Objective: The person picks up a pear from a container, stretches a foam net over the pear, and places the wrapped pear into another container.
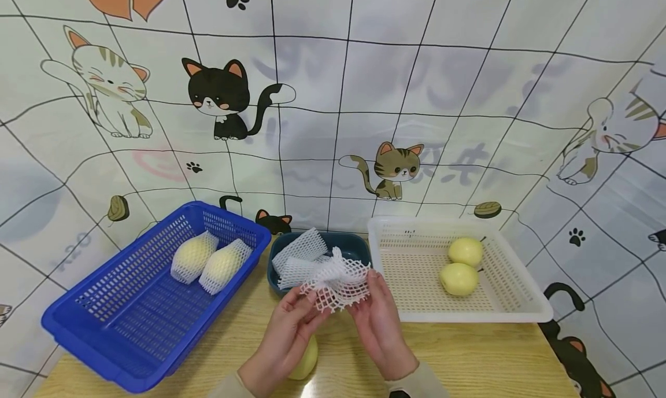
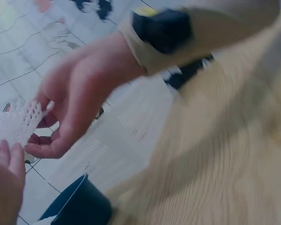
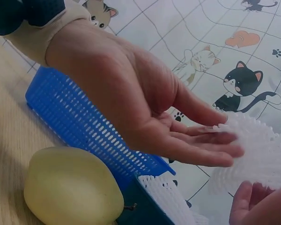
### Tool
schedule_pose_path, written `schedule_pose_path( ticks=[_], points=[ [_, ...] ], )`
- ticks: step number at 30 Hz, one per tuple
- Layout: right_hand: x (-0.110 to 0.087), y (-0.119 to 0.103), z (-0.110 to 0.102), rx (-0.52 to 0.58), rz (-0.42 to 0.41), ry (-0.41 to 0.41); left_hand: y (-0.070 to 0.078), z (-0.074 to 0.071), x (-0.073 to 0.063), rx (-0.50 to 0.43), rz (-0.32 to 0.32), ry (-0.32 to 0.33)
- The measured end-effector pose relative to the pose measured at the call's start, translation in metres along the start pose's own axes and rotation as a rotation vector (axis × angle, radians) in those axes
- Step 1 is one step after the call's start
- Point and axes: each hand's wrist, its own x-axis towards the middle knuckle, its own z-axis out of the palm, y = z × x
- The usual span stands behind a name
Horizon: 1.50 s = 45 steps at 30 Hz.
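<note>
A white foam net sleeve (image 1: 338, 285) is held up between both hands, bunched at the top and spread at its lower edge. My left hand (image 1: 283, 334) pinches its left side, and my right hand (image 1: 382, 328) pinches its right side. Just beyond them a dark teal basin (image 1: 347, 243) holds more foam nets (image 1: 302, 252). On the table beneath the hands lies a yellow-green pear (image 1: 307, 360), partly hidden by the left hand; the right wrist view shows this pear (image 3: 72, 187) bare, with its stem.
To the left stands a blue basket (image 1: 125, 323) with two net-wrapped pears (image 1: 195, 256) inside. At the right a white basket (image 1: 406, 297) holds two bare pears (image 1: 459, 279). A cat-print sheet (image 1: 312, 97) hangs behind the wooden table (image 1: 478, 357).
</note>
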Motion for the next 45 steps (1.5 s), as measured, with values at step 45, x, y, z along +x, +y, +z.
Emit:
schedule_pose_path(
  ticks=[45],
  points=[
    [-0.001,-0.001,-0.011,-0.676,-0.257,-0.603,0.035,-0.029,0.009,0.478,0.224,-0.335]
  ],
)
